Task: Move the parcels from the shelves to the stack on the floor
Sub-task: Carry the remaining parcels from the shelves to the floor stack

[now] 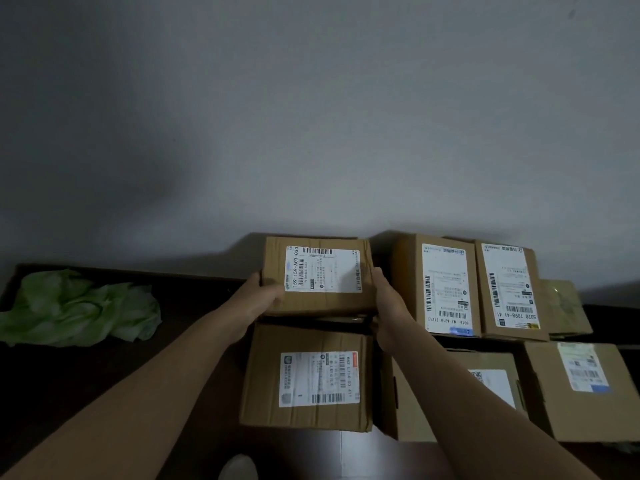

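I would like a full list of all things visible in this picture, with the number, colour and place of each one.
held parcel: one, brown with white label, middle, nearest the wall
second parcel: one, brown with white label, directly below it in the picture
other parcels: five, brown, at the right in two rows
crumpled sheet: one, green, left, on the dark surface
dark surface: one, dark brown, under sheet and parcels
wall: one, grey, behind
pale object: one, whitish, bottom edge, unidentifiable
left grip: one, bare, holds the held parcel's left side
right grip: one, bare, holds its right side
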